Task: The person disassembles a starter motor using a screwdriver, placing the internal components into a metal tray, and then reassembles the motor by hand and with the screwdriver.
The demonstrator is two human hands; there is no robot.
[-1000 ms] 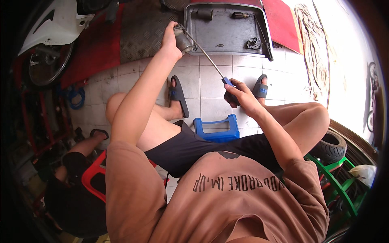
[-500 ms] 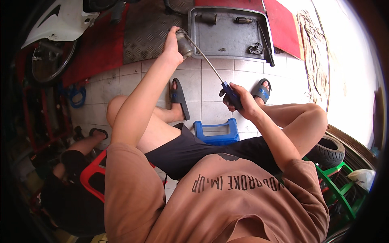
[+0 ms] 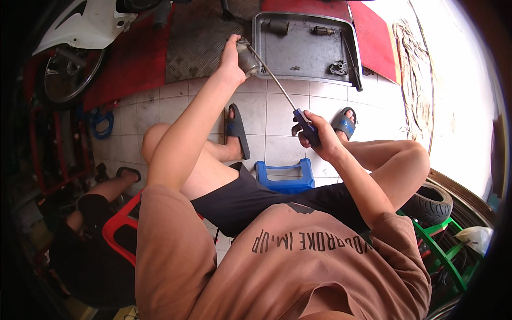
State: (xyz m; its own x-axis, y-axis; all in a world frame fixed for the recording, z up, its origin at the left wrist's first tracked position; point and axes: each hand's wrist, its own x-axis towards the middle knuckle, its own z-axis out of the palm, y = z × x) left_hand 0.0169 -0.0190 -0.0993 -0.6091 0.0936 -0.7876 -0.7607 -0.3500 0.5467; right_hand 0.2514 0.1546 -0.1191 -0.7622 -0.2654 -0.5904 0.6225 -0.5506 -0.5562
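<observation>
Clamping the small metal part [image 3: 248,57] in the left hand [image 3: 233,56], right hand [image 3: 314,133] grips the screwdriver [image 3: 290,104], shaft slanting up-left into it.

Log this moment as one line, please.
left hand: grips grey metal part | right hand: holds screwdriver, tip at part | grey tray behind

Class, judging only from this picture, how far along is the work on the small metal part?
Done: loose pieces already lie in the grey metal tray. In hand: the left hand grips the small metal part at the tray's edge, while the right hand holds the screwdriver, its tip at the part. Left: the part is still being worked, not set down.
</observation>
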